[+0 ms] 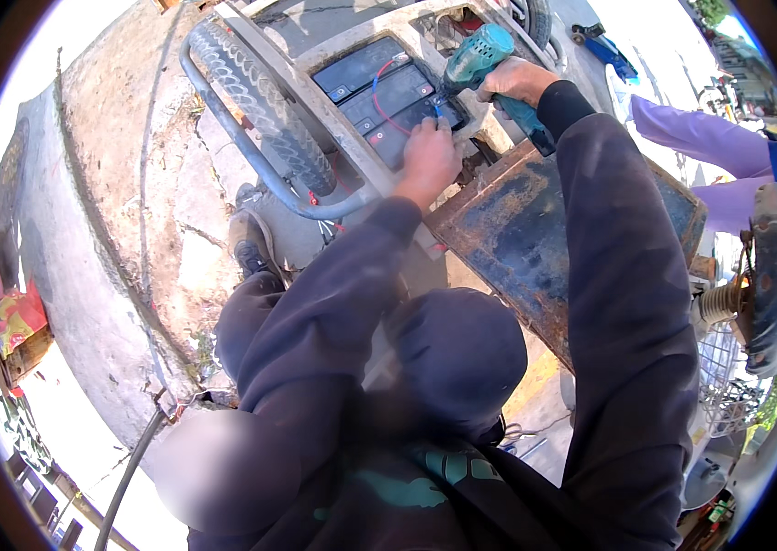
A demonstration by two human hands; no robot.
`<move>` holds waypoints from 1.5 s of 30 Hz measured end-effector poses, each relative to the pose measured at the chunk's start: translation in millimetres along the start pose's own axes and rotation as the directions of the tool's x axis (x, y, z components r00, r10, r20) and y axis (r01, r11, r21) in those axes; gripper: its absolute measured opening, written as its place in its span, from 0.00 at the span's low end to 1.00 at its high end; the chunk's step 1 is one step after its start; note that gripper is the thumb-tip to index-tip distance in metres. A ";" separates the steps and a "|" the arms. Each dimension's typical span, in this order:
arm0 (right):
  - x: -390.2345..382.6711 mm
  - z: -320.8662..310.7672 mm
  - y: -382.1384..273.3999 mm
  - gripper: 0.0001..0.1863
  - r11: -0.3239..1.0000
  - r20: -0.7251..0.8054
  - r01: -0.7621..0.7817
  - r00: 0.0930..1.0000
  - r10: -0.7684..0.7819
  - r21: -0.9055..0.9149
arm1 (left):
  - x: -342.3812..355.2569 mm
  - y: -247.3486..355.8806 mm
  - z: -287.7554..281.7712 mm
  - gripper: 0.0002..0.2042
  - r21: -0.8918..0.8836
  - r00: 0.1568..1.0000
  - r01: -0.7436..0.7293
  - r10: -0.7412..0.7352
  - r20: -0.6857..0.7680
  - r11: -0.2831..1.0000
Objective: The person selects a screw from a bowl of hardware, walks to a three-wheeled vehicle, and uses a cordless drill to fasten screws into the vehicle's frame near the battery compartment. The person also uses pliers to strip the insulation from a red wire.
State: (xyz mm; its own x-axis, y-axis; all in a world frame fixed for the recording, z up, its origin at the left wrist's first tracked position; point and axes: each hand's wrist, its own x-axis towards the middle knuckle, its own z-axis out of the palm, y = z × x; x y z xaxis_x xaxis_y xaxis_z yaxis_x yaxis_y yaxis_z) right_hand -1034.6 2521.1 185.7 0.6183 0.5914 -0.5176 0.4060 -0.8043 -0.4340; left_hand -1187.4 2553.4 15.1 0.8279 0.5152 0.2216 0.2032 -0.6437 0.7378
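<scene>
Teal cordless drill [478,60] is at 1 o'clock of the view, over the right end of the black batteries [404,93]. Body's long axis runs roughly 1 to 7 o'clock, chuck end pointing toward 7. Grip slants off toward 5 o'clock, its base over the rusty metal panel [508,253]. Can't tell if the tip touches anything.

Right hand [519,81]: fingers wrapped round the drill grip. Left hand [432,156]: reaching to 12 o'clock, fingers narrow, bunched by a small blue piece [438,111] at the nearest battery's right end, just beside the chuck. Can't tell if they're pinching it.

Batteries sit side by side in a pale frame [361,154], stacked 11 to 5 o'clock, each one's long axis about 8 to 2. Thin red wire [395,123] loops across them. Knobbly tire [264,106] at 11 o'clock, long axis 11 to 5, blue-grey bar [315,212] curving round it.
</scene>
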 end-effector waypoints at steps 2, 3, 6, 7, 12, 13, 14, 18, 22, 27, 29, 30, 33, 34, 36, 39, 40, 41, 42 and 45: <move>-1.4 -0.3 0.0 0.11 0.999 -0.021 0.033 0.999 -0.033 -0.021 | 0.3 -0.9 -0.2 0.17 0.003 1.000 -0.022 0.022 -0.001 1.000; 2.8 -0.5 3.2 0.11 0.982 -0.021 0.089 0.995 -0.093 -0.164 | 0.6 0.4 0.9 0.17 -0.002 1.000 -0.020 0.020 0.002 1.000; 30.6 -7.8 1.9 0.10 0.839 0.090 0.234 0.972 -0.219 -0.491 | 1.7 0.1 2.9 0.18 -0.015 1.000 -0.018 0.019 0.015 1.000; 29.7 -8.2 0.2 0.10 0.878 0.073 0.194 0.981 -0.181 -0.438 | 0.8 -2.9 1.2 0.19 -0.020 0.999 -0.020 0.020 0.025 1.000; 8.8 -13.3 -0.5 0.12 0.943 0.036 0.152 0.988 -0.148 -0.297 | -8.2 -1.2 -0.5 0.26 0.070 0.998 -0.069 0.068 0.007 0.995; 8.1 -14.5 2.8 0.11 0.938 0.023 0.142 0.990 -0.143 -0.317 | -6.7 -1.1 1.4 0.26 0.074 0.997 -0.072 0.072 0.006 0.995; 14.3 -19.1 5.4 0.11 0.934 0.035 0.161 0.987 -0.158 -0.320 | -3.7 -1.7 3.1 0.27 0.078 0.997 -0.075 0.075 0.005 0.994; 27.7 -21.4 17.8 0.12 0.865 0.057 0.294 0.953 -0.297 -0.406 | -3.4 3.0 4.2 0.25 0.103 0.991 -0.101 0.092 0.093 0.990; 41.4 -27.3 -12.7 0.12 0.772 0.107 0.294 0.953 -0.285 -0.564 | -1.1 -1.3 -4.7 0.24 0.045 0.992 -0.105 0.101 0.080 0.993; 57.0 -44.1 4.9 0.20 0.601 0.135 0.485 0.836 -0.532 -0.635 | -12.2 -11.8 -39.1 0.27 -0.077 0.973 -0.151 0.162 0.162 0.985; 50.1 -55.6 -16.4 0.30 0.576 0.200 0.487 0.849 -0.489 -0.656 | -15.9 -17.2 -83.6 0.20 -0.244 0.936 -0.056 0.136 0.326 0.968; 39.3 -63.8 -13.9 0.24 0.533 0.246 0.540 0.815 -0.525 -0.651 | -21.4 -8.9 -113.8 0.18 -0.295 0.930 -0.078 0.176 0.323 0.952; -22.2 -81.6 -53.7 0.14 0.246 0.502 0.831 0.508 -0.700 -0.499 | -54.8 1.1 -212.4 0.16 -0.430 0.937 0.148 0.013 0.349 0.891; -51.8 -73.6 -92.4 0.15 0.718 0.357 0.694 0.685 -0.635 -0.053 | -75.0 -17.7 -235.5 0.17 -0.490 0.960 0.130 0.014 0.280 0.862; -57.2 -97.0 -109.5 0.16 0.901 0.365 0.403 0.824 -0.433 0.160 | -112.5 -38.4 -268.1 0.18 -0.598 0.979 0.170 -0.065 0.194 0.783; -70.7 -69.5 -132.0 0.14 0.855 0.221 0.519 0.833 -0.508 0.011 | -163.0 -70.7 -287.3 0.18 -0.560 0.908 0.419 -0.329 0.259 0.715; -93.7 -43.1 -153.3 0.12 0.847 0.110 0.527 0.839 -0.532 0.074 | -170.1 -86.2 -282.4 0.18 -0.520 0.872 0.490 -0.396 0.288 0.700; -108.1 -25.8 -166.9 0.11 0.834 -0.007 0.536 0.842 -0.540 0.132 | -175.1 -100.2 -271.7 0.18 -0.356 0.840 0.538 -0.450 0.303 0.764; -101.6 -17.1 -169.9 0.10 0.839 -0.025 0.512 0.856 -0.517 0.182 | -177.6 -114.8 -254.3 0.17 -0.192 0.840 0.518 -0.453 0.298 0.833; -126.1 23.7 -189.9 0.07 0.833 -0.079 0.407 0.909 -0.409 0.376 | -200.8 -162.1 -199.7 0.14 0.030 0.871 0.393 -0.382 0.309 0.919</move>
State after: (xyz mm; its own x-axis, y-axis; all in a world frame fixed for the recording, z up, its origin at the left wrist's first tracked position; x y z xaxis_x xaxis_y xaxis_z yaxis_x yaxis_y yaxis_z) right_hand -1205.6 2600.6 315.9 0.4492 0.8619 -0.2353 0.3368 -0.4074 -0.8489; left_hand -1490.9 2667.2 -21.6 0.8048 0.5200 -0.2862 0.5276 -0.4059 0.7462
